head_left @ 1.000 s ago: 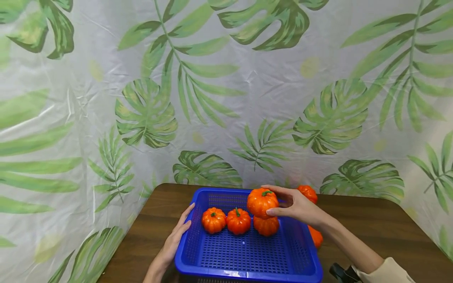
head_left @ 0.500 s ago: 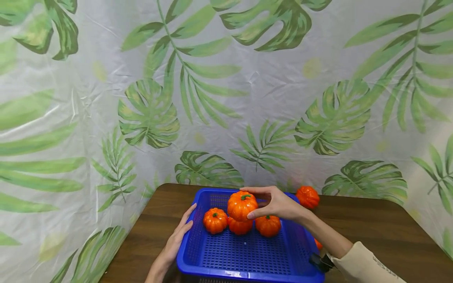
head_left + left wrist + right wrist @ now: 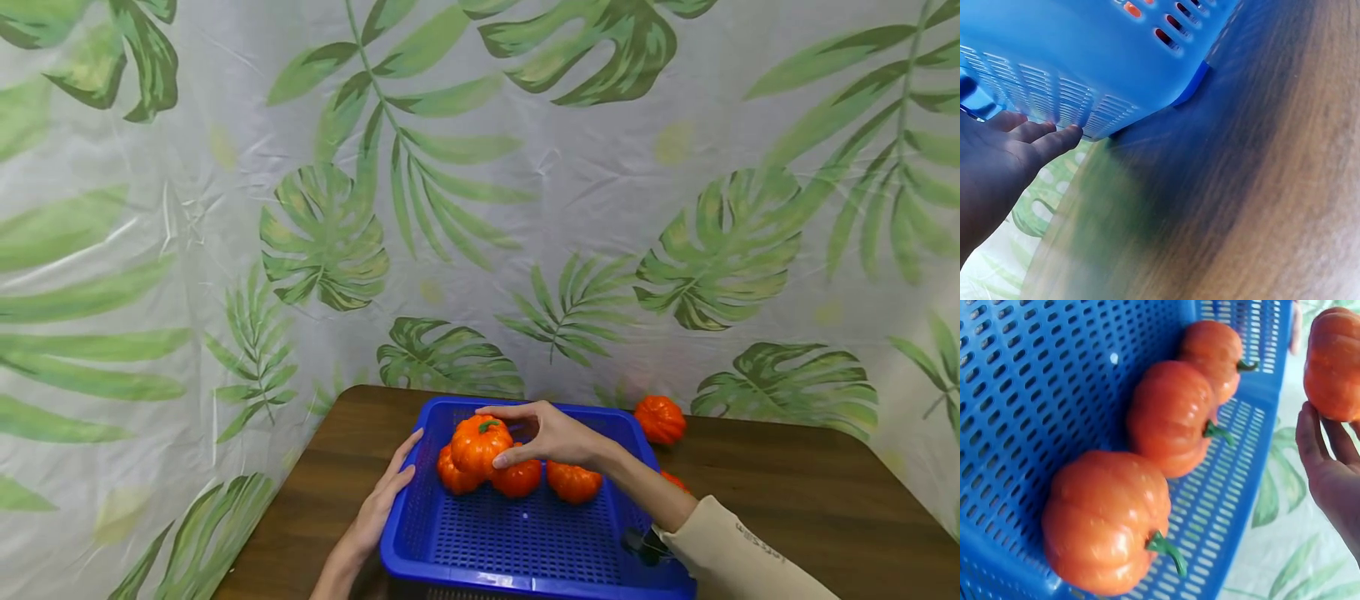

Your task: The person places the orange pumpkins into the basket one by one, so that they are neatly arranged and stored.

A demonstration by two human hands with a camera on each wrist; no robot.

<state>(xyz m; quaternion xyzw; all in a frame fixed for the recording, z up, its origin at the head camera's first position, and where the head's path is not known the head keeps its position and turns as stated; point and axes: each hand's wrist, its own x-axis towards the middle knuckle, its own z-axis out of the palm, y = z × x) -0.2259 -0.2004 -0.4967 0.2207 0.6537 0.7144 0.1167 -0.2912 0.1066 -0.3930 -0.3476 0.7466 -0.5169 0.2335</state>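
Note:
My right hand (image 3: 558,433) holds a small orange pumpkin (image 3: 480,446) with a green stem above the left part of a blue plastic basket (image 3: 543,577). Fingers and thumb lie on opposite sides of it, and the right wrist view shows this raised pumpkin (image 3: 1335,365) too. Three more pumpkins stand in a row inside the basket: a left one (image 3: 455,475) partly hidden by the held one, a middle one (image 3: 519,481) and a right one (image 3: 574,482). Against the basket's left side rests my left hand (image 3: 378,500), its fingers straight on the slotted outer wall (image 3: 1072,100).
On the brown wooden table (image 3: 787,492), right of the basket, lies another orange pumpkin (image 3: 661,419). A further one (image 3: 675,481) shows only partly behind the right forearm. A leaf-patterned sheet (image 3: 585,208) hangs behind the table.
My right hand has carried the held pumpkin leftward across the basket, from above the right pumpkin to above the left one. The left hand stays at the basket's side.

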